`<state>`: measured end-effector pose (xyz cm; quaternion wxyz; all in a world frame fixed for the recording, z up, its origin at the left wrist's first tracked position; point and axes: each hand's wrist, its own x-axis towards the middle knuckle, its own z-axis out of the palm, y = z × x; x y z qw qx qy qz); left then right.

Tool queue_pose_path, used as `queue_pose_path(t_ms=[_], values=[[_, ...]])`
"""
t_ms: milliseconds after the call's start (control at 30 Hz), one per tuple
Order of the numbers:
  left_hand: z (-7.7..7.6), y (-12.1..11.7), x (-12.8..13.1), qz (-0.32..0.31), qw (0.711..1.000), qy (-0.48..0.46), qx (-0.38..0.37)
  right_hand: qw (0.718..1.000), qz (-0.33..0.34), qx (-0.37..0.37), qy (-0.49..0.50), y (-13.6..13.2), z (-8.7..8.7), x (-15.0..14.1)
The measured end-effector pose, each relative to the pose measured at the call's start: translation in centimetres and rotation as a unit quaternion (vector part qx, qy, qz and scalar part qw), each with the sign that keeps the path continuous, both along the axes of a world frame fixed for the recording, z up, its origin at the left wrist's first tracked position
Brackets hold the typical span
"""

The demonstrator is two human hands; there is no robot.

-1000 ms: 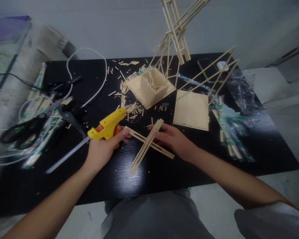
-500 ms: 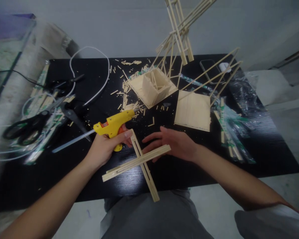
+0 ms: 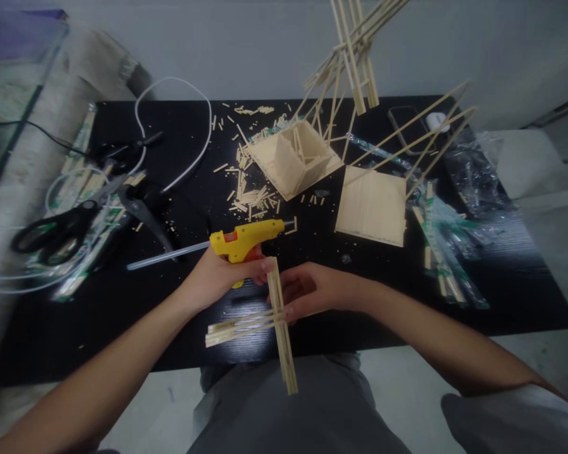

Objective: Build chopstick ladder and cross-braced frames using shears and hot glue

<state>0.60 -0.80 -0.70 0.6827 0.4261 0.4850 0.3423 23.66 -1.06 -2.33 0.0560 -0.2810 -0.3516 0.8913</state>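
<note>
My left hand is closed around a yellow hot glue gun, whose nozzle points right and whose clear glue stick juts out behind. The same thumb pins the top end of a cross made of bundled wooden sticks against the fingers. My right hand grips this cross near its crossing point, thumb in front and other fingers curled behind. That hand covers most of the cross's right arm. The left arm of the cross points toward me at a slant, above the black table's front edge.
Behind the hands stand a wooden box base with a tall stick frame and a flat wooden panel with slanting sticks. Cut stick bits litter the table. Scissors, a white cable, a phone and wrapped sticks lie around.
My right hand was loose beside the cross with fingers spread and has closed on it. The cross has turned. The glue gun and left hand have shifted right in view.
</note>
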Motion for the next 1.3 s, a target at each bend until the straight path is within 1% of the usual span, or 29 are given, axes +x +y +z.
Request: queue_pose_path(t_ms=[100, 167, 233, 267, 333, 433, 467, 533, 633, 700, 767, 900, 1000, 1067, 1200, 1233, 1300], values=[[-0.1, -0.1, 0.2, -0.008, 1.000, 0.011, 0.008, 1.000, 0.010, 0.019, 0.000, -0.1, 0.1, 0.1], [-0.2, -0.2, 0.1, -0.015, 0.999, 0.014, 0.029, 1.000, 0.010, 0.029, 0.001, -0.2, 0.1, 0.1], [-0.3, -0.1, -0.1, -0.002, 0.998, 0.021, 0.059, 1.000, -0.003, 0.026, 0.010, -0.1, -0.1, 0.3], [-0.3, 0.0, -0.4, 0.016, 0.997, 0.027, 0.075, 1.000, -0.014, 0.019, 0.017, -0.1, -0.2, 0.4], [-0.2, 0.3, -0.9, 0.077, 0.990, 0.037, 0.109, 0.998, -0.046, 0.004, 0.032, 0.2, -0.4, 0.6], [0.0, 0.8, -1.8, 0.181, 0.971, 0.031, 0.153, 0.993, -0.107, -0.009, 0.046, 0.9, -0.5, 1.0], [0.2, 0.9, -2.0, 0.202, 0.966, 0.026, 0.162, 0.990, -0.130, -0.011, 0.049, 1.1, -0.5, 1.1], [0.4, 1.0, -2.5, 0.222, 0.957, 0.023, 0.184, 0.983, -0.176, -0.012, 0.052, 1.6, -0.5, 1.3], [0.8, 0.8, -2.9, 0.228, 0.950, 0.025, 0.212, 0.972, -0.229, -0.010, 0.047, 2.1, -0.4, 1.3], [0.8, 0.6, -3.0, 0.219, 0.947, 0.039, 0.232, 0.966, -0.254, -0.007, 0.039, 2.3, -0.3, 1.3], [0.7, 0.3, -3.1, 0.196, 0.947, 0.049, 0.252, 0.960, -0.278, -0.004, 0.029, 2.4, 0.0, 1.3], [0.1, -0.1, -3.5, 0.105, 0.950, 0.061, 0.289, 0.948, -0.319, 0.010, 0.013, 2.5, 0.0, 1.3], [-0.2, -0.1, -3.8, 0.034, 0.942, 0.103, 0.317, 0.943, -0.331, 0.026, 0.002, 2.5, -0.3, 1.3], [0.0, -0.1, -3.9, 0.001, 0.928, 0.149, 0.341, 0.940, -0.339, 0.033, -0.005, 2.5, -0.4, 1.4], [0.5, 0.2, -3.6, -0.036, 0.876, 0.241, 0.415, 0.934, -0.353, 0.058, -0.009, 2.4, -0.3, 1.3], [0.6, 0.3, -3.5, -0.043, 0.868, 0.252, 0.426, 0.932, -0.355, 0.068, -0.010, 2.4, -0.2, 1.3], [0.6, 0.3, -3.3, -0.052, 0.862, 0.260, 0.431, 0.930, -0.358, 0.085, -0.014, 2.3, 0.0, 1.3]])
